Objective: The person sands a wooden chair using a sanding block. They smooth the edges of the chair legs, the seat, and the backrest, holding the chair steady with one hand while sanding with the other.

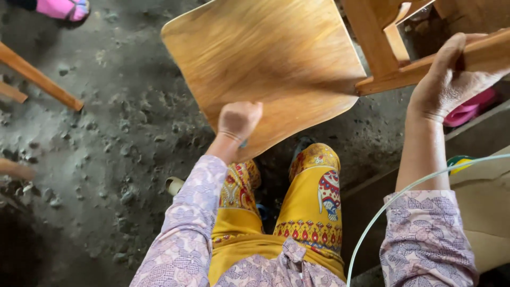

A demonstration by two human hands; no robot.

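A curved wooden seat panel [265, 64] is seen from above, filling the upper middle of the view, with its rounded lower edge reaching toward 6 o'clock. The left hand [239, 119] is clenched into a fist at that lower edge, the knuckles turned up; something small and bluish is glimpsed under the wrist, but what it is cannot be told. Whether the fist grips the panel's edge or only presses against it cannot be told.

At 2 o'clock from the panel a wooden chair frame [382, 48] is attached, its rails running out of view toward the upper right corner. The right hand [451, 79] is wrapped over one sloping rail of this frame, fingers hooked over the top and the thumb stretched along the near side, so the rail is firmly grasped.

Both arms are covered by pale lilac patterned sleeves [186, 228], the right one pushed up above the forearm. Below the panel, at 6 o'clock, yellow patterned trousers [313, 207] are seen over the knees. A thin greenish tube [393, 202] curves from the bottom edge up to 3 o'clock.

The rough grey concrete floor [106, 133] is spread across the left half. At 9 o'clock wooden sticks [42, 79] lie slanted on it. A pink sandal [64, 8] is seen at 11 o'clock at the top edge, and another pink piece of footwear [470, 109] lies just beyond the right wrist at 3 o'clock.
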